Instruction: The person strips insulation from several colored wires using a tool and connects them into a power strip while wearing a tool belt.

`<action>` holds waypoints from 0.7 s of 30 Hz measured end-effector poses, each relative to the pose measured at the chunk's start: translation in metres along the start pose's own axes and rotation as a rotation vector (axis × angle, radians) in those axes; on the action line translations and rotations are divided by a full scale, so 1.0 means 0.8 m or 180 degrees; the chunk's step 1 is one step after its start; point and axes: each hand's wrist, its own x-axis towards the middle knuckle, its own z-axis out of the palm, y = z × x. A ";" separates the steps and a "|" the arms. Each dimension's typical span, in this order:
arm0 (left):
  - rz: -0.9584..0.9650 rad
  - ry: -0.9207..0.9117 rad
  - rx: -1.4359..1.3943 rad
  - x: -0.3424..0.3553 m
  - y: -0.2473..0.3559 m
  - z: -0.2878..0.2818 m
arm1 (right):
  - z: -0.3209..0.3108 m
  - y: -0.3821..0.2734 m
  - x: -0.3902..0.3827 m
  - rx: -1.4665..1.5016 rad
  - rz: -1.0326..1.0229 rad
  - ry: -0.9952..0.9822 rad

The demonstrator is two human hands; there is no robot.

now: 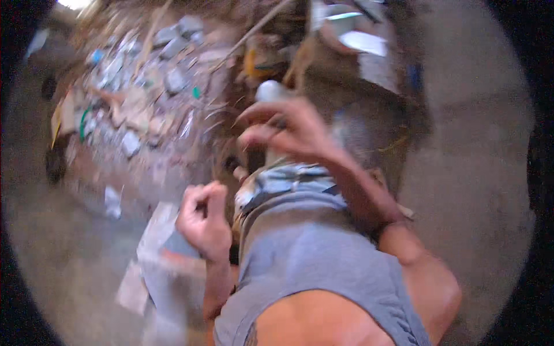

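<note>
My left hand [205, 222] is raised at the left of my body. Its fingers curl in to meet the thumb, and a small dark gap shows inside the curl; anything held there is too small or hidden. My right hand [293, 130] reaches across in front of me, blurred by motion, its bent fingers loosely apart with nothing visible between them. Just beyond its knuckles is a whitish rounded object [269, 90], which it does not clearly touch. A grey garment [311, 242] covers my torso above blue patterned cloth [294, 179].
A heap of mixed scrap [144, 98], with pale chunks and paper-like pieces, spreads at the far left. Pale slabs or boxes [164, 259] lie beside my left forearm. Sticks [251, 34] rise at the back, near a round container with white sheets [360, 43]. Bare floor [473, 173] lies right.
</note>
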 end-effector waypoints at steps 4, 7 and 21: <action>-0.0670 -0.0378 -0.0655 -0.001 0.002 0.037 | 0.031 -0.019 -0.031 0.1567 0.0420 -0.0288; -0.0817 -0.1101 -0.0696 0.009 -0.001 0.078 | 0.011 0.018 -0.052 0.1145 -0.0074 0.0510; -0.0979 -0.1595 -0.0055 0.036 -0.085 0.043 | -0.095 0.216 -0.176 -0.1094 0.2131 0.1907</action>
